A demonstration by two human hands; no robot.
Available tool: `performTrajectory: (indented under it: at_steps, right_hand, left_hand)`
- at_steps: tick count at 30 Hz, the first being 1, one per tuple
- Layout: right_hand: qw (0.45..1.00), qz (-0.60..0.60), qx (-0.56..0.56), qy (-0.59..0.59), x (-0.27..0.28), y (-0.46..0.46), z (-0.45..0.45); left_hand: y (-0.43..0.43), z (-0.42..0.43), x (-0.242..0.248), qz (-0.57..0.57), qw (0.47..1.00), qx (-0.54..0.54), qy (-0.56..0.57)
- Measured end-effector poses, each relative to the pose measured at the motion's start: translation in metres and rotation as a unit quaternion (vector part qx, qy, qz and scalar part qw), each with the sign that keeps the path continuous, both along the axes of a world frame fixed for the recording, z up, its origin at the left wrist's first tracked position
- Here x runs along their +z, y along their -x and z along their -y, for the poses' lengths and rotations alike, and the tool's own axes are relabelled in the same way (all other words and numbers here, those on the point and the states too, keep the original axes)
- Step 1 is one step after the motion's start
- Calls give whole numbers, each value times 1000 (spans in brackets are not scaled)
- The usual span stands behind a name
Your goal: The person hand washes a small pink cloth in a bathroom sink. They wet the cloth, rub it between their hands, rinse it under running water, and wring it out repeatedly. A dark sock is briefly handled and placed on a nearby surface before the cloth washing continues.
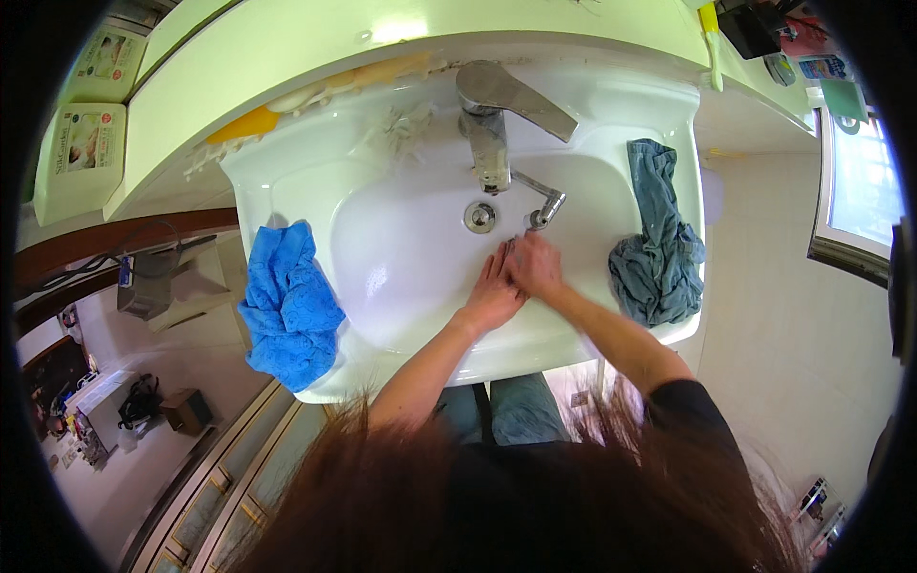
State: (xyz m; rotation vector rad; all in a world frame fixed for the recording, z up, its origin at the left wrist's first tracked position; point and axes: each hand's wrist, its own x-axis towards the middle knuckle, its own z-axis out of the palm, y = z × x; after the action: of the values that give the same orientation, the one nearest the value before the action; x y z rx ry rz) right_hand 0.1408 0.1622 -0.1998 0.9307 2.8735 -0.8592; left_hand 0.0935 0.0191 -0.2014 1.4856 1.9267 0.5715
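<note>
Over the front right of the white washbasin point(401, 286), my hands meet under the swivel tap extension point(548, 208). My left hand point(498, 290) has its fingers stretched toward the drain, with no object visible in it. My right hand point(536, 265), slightly blurred, lies across the left hand's fingers just below the nozzle; its fingers are partly hidden. Whether water is running is hard to tell. A metal pop-up drain point(480, 217) sits beneath the single-lever faucet point(491, 136). Crumpled blue cloth point(290, 308) rests on the left rim, and a grey-green cloth point(659, 243) on the right rim.
A pale shelf point(301, 43) curves above the basin's back edge. On it stand white printed packs point(86, 161) at left and a yellow-and-white brush point(711, 43) at right. An orange object point(243, 125) lies behind the rim. A window point(863, 172) is at the right.
</note>
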Motion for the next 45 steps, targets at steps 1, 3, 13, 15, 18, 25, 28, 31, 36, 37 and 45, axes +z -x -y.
performTrajectory:
  at_steps: [1, 3, 13, 15, 18, 25, 28, 31, 36, 37, 45]
  right_hand:
    - [994, -66, 39, -71, -2, 6, -11]
    - [961, -127, 17, -247, 7, 24, -21]
    - [999, 20, -18, -37, -11, 1, 14]
    - [985, -97, 2, -140, -15, 1, 8]
    - [982, -99, -17, -157, -20, 15, -6]
    - [985, -111, -131, -5, 16, -8, 20]
    - [906, -151, -283, 275, 46, -31, 41]
    - [889, -237, -232, 315, 71, -27, 51]
    - [964, -243, -60, -89, 119, 13, 71]
    - [957, -260, -21, -130, 133, 15, 80]
    - [802, -400, -210, 390, 214, 41, 96]
  left_hand:
    - [0, 1, 0, -14, 1000, -12, 18]
    - [-2, 2, 1, -11, 999, -29, 32]
    - [4, 1, 2, 19, 995, -66, 78]
    - [2, 1, 0, 5, 998, -34, 54]
    - [3, -1, -4, 34, 996, -38, 76]
    - [25, 7, -5, 400, 896, 192, 3]
    - [22, 16, 16, 682, 546, 486, 21]
    - [12, 14, 45, 706, 523, 476, -34]
    - [8, 2, 84, 821, 374, 403, -155]
    - [9, 3, 91, 826, 374, 390, -163]
    - [28, -7, 159, 583, 578, 521, -234]
